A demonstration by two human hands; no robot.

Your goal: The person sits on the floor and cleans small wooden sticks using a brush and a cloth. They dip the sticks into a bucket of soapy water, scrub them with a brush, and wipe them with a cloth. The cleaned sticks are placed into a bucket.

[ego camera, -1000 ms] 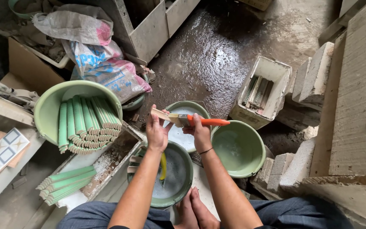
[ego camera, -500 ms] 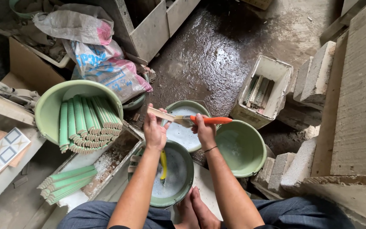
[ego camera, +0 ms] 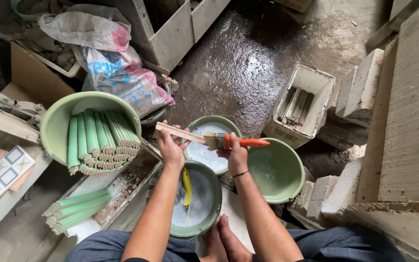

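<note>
Two hands working over the basins. My left hand (ego camera: 170, 148) is gripping a pale narrow strip (ego camera: 179, 133), fingers wrapped shut around its near end, holding it roughly level and angled up-left. My right hand (ego camera: 236, 155) is closing tight on the orange handle of a paintbrush (ego camera: 233, 141); its bristles are touching the right end of the strip. Both are hovering above a basin of white liquid (ego camera: 204, 150), well off the floor.

Just below that, nearer my feet, another green basin (ego camera: 197, 199) is sitting with pale liquid and a yellow tool (ego camera: 186, 187) lying in it. To the right, an empty green basin (ego camera: 275, 170) is resting just beside the other two.

Left side: a big green tub (ego camera: 59, 126) is holding a stack of green curved tiles (ego camera: 103, 143) lying on their sides. More green tiles (ego camera: 76, 208) are lying in a pile below it, on a dirty white tray (ego camera: 122, 182). A patterned tile (ego camera: 3, 171) is lying on a board at far left.

Upper right: a white crate (ego camera: 311, 82) is holding a few strips, with pale bricks (ego camera: 362, 90) beside it. Floor (ego camera: 248, 53) is looking wet and dark.
</note>
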